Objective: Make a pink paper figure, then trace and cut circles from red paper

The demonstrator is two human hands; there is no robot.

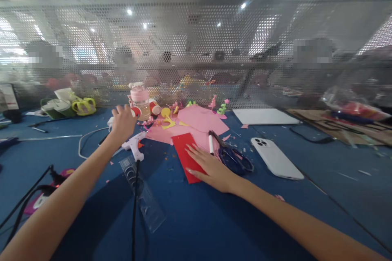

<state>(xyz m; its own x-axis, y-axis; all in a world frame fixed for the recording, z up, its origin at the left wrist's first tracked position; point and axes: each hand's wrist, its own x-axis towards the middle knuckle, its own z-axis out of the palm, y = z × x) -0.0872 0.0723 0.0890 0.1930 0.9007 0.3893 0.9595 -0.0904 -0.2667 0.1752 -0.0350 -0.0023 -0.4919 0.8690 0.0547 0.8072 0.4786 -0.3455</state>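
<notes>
My right hand (pixel 211 167) lies flat, fingers stretched out, on a red paper rectangle (pixel 184 151) on the blue table (pixel 214 220). My left hand (pixel 122 122) reaches far out toward a small red and white round thing (pixel 136 111) beside a pink bottle (pixel 140 100); its fingers curl, and I cannot see whether they grip it. A white glue gun (pixel 134 143) lies just under that hand, its black cord running toward me. Pink paper sheets (pixel 199 122) lie behind the red one.
Dark scissors (pixel 234 158) and a marker (pixel 211 143) lie right of my right hand, then a white phone (pixel 275 157). A clear ruler (pixel 143 195) lies in front. Paper scraps, a white board (pixel 265 116) and a perforated metal screen (pixel 196 49) stand behind; people sit beyond it.
</notes>
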